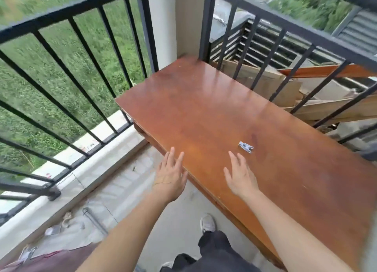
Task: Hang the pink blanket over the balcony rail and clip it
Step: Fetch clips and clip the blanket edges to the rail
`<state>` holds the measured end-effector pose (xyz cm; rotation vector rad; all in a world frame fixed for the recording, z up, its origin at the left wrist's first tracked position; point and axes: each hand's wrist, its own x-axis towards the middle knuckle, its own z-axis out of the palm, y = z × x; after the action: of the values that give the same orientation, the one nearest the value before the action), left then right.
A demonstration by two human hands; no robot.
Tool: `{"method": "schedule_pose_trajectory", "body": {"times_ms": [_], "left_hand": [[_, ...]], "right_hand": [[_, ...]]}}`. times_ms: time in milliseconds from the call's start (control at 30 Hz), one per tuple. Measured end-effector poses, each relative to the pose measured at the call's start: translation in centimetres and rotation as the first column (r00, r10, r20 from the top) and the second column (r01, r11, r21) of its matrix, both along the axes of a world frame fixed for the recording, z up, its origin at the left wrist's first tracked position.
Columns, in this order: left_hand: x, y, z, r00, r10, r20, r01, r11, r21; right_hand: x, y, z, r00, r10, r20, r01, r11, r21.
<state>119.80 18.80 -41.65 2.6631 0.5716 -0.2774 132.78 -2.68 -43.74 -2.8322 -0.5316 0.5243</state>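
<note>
A small grey clip (pixel 245 146) lies on the brown wooden table (pixel 204 100), just beyond my right hand (pixel 240 176). That hand hovers over the table with fingers spread and holds nothing. My left hand (pixel 170 176) is also open, fingers apart, at the table's near-left edge. A strip of dusky pink fabric (pixel 51 260), possibly the blanket, shows at the bottom left with a grey clip (pixel 27 253) on it. The black balcony rail (pixel 67 13) runs across the upper left, and another rail section (pixel 302 30) runs behind the table.
A pale pillar (pixel 163 25) stands at the corner between the two rail sections. Cardboard and wooden boards (pixel 285 84) are piled behind the right rail. A metal rod (pixel 93 220) and scraps lie on the concrete floor. My shoe (pixel 208 222) stands near the table.
</note>
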Motion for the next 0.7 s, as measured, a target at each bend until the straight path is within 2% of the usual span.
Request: {"method": "schedule_pose_trajectory", "body": {"times_ms": [100, 167, 300, 367, 467, 633, 700], "left_hand": [[2.7, -3.6, -3.0, 0.996, -0.04, -0.075, 0.033, 0.995, -0.095], [4.1, -5.5, -4.6, 0.987, -0.082, -0.138, 0.064, 0.989, -0.13], [6.3, -8.0, -7.5, 0.927, -0.133, -0.351, 0.061, 0.976, -0.208], [7.0, -8.6, -8.5, 0.873, -0.157, -0.461, 0.05, 0.971, -0.234], [7.4, -8.6, -9.1, 0.83, -0.151, -0.537, 0.001, 0.963, -0.27], [6.6, -7.2, -8.4, 0.842, -0.064, -0.536, -0.104, 0.955, -0.277], [5.8, -6.1, -7.5, 0.854, 0.016, -0.519, -0.166, 0.955, -0.244]], "right_hand": [[2.9, -3.2, -1.6, 0.997, 0.061, -0.046, -0.068, 0.984, -0.165], [4.9, -4.8, -2.9, 0.987, 0.149, -0.066, -0.16, 0.962, -0.221], [7.7, -6.4, -5.7, 0.929, 0.272, -0.252, -0.335, 0.906, -0.259], [8.5, -6.6, -6.8, 0.898, 0.324, -0.297, -0.403, 0.875, -0.266], [9.2, -6.4, -8.0, 0.909, 0.324, -0.263, -0.387, 0.89, -0.24], [10.4, -4.3, -7.8, 0.908, 0.367, -0.2, -0.409, 0.88, -0.242], [10.3, -2.7, -7.1, 0.914, 0.372, -0.161, -0.398, 0.898, -0.187]]}}
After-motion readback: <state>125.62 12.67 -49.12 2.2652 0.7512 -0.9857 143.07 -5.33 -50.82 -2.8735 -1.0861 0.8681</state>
